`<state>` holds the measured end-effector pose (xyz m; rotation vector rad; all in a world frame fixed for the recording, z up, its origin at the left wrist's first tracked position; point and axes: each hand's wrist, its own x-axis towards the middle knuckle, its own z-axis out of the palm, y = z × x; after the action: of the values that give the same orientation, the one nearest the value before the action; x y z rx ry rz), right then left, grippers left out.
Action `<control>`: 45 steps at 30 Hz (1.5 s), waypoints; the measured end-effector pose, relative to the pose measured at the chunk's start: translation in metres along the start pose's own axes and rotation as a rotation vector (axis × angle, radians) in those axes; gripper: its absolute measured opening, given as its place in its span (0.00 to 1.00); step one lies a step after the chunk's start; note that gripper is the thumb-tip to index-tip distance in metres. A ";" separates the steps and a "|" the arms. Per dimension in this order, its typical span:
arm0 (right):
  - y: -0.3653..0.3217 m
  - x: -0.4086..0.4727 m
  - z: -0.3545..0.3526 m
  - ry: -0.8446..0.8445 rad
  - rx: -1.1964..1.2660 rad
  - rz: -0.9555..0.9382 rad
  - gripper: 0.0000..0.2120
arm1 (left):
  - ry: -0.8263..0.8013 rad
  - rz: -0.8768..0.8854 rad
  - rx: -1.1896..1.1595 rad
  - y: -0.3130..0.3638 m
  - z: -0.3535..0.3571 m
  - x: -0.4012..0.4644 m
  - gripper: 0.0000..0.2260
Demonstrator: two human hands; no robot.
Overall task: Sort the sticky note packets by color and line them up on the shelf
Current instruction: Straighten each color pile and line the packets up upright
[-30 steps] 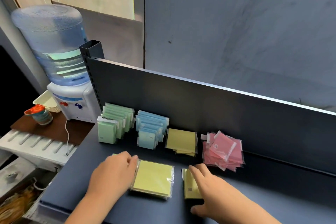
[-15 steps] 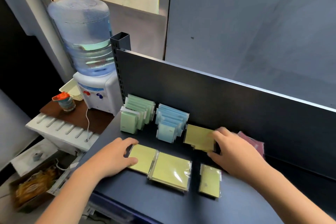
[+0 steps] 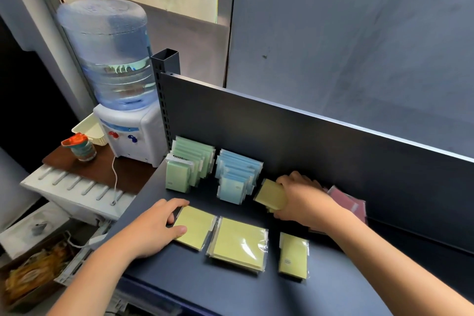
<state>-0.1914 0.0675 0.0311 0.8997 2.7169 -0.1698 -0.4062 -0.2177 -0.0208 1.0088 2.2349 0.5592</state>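
Your right hand (image 3: 300, 200) pinched the yellow stack (image 3: 270, 195) at the back of the shelf (image 3: 333, 297), likely to stand it beside the blue row (image 3: 237, 174). Your left hand (image 3: 156, 228) gripped a flat yellow packet (image 3: 196, 228) at its edge, fingers curled, probably next.

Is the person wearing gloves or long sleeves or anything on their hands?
No gloves. The left hand and right hand are bare, and both forearms are bare as far as the picture shows, with no sleeves in view. No watch, ring or bracelet shows on either.
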 end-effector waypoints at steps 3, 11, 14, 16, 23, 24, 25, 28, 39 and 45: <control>-0.003 -0.017 -0.006 0.076 0.073 -0.011 0.42 | -0.004 0.003 -0.012 -0.001 0.001 0.000 0.26; -0.054 -0.070 0.040 0.067 0.053 -0.403 0.41 | -0.018 0.005 -0.027 -0.003 0.003 0.001 0.26; -0.055 -0.065 0.044 0.072 0.043 -0.380 0.42 | -0.026 0.005 -0.017 -0.002 0.002 0.002 0.26; -0.044 -0.059 0.030 0.097 0.136 -0.314 0.41 | -0.031 0.008 -0.019 -0.002 0.002 0.002 0.26; 0.000 -0.019 0.012 0.054 -0.102 -0.054 0.34 | -0.029 0.012 -0.025 -0.001 0.002 0.002 0.26; 0.002 -0.017 0.015 0.057 -0.129 -0.057 0.32 | -0.030 0.014 -0.026 0.000 0.002 0.002 0.26; 0.004 -0.015 0.017 0.074 -0.141 -0.060 0.31 | -0.033 0.014 -0.028 0.001 0.002 0.002 0.26; 0.003 -0.019 0.013 0.099 -0.090 -0.050 0.33 | -0.033 0.015 -0.037 -0.002 0.002 0.001 0.26; -0.002 -0.097 0.013 -0.137 -0.317 -0.258 0.40 | -0.038 -0.008 -0.040 -0.002 0.002 -0.001 0.26; -0.005 -0.061 -0.008 0.063 -0.124 -0.140 0.35 | 0.102 -0.089 0.075 0.012 0.002 -0.007 0.26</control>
<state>-0.1492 0.0300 0.0574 0.6928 2.8132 -0.0009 -0.3946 -0.2155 -0.0121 0.9315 2.3940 0.5009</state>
